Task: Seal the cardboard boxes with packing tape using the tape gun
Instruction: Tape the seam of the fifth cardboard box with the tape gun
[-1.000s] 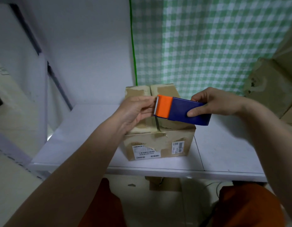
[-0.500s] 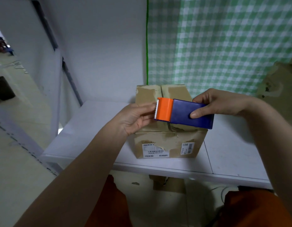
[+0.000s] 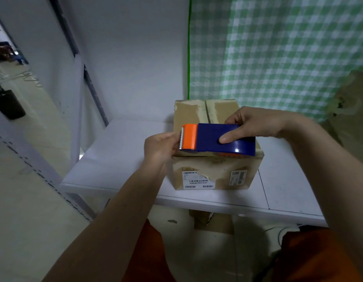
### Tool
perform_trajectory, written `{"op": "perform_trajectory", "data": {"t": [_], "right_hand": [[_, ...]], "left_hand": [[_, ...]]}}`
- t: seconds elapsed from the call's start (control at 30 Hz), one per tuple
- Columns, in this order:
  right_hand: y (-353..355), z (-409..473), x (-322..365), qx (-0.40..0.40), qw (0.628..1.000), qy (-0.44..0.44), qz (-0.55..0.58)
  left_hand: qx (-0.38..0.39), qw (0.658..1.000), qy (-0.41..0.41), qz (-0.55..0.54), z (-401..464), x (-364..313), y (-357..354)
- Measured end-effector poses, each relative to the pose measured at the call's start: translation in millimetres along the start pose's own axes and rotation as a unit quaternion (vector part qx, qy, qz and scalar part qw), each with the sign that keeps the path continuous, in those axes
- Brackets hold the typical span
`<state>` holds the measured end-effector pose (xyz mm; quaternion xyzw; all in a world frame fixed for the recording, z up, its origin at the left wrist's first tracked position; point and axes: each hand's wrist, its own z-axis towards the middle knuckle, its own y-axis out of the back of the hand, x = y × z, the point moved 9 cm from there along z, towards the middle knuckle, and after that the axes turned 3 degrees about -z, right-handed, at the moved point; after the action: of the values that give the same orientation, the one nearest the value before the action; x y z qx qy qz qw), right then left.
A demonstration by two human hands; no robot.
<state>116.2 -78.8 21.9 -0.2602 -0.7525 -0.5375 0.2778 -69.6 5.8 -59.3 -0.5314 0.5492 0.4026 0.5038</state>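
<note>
Operator: Tape gun [image 3: 217, 140] position?

Technician: Above the box [image 3: 215, 171], directly under the right hand [image 3: 255, 124], which clamps its blue body. Left hand [image 3: 162, 148] meets the toothed orange end; fingers curl there, probably pinching the tape end, though no tape is visible.

Operator: Procedure?

Technician: Draw the end free, keep fingertips off the teeth, anchor it over the box's far edge, centred on the flap seam.

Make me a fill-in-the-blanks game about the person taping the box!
1. The right hand grips the blue part of the tape ____.
2. The toothed end of the tape gun is coloured ____.
3. The cardboard box stands on a ____ table.
4. The left hand has its fingers at the gun's ____ end.

Missing words: gun; orange; white; orange
</note>
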Motion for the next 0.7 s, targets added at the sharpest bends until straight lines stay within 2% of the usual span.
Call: {"op": "perform_trajectory", "data": {"t": [0.13, 0.3, 0.5, 0.7], "right_hand": [[-1.7, -5.7, -14.6, 0.016, 0.998, -0.048, -0.033], [-5.2, -3.1, -16.4, 0.022, 0.995, -0.075, -0.06], [-3.7, 8.0, -9.1, -0.005, 0.99, -0.082, -0.113], [-9.3, 16.4, -4.2, -0.002, 0.985, -0.085, -0.153]], "left_hand": [[-0.092, 0.995, -0.023, 0.025, -5.3, 19.9, 33.8], [-0.11, 0.993, -0.007, 0.044, -12.5, 37.5, 34.3], [-0.145, 0.983, -0.049, 0.102, -13.8, 31.6, 35.2], [-0.135, 0.964, -0.089, 0.209, -13.0, 33.6, 32.4]]}}
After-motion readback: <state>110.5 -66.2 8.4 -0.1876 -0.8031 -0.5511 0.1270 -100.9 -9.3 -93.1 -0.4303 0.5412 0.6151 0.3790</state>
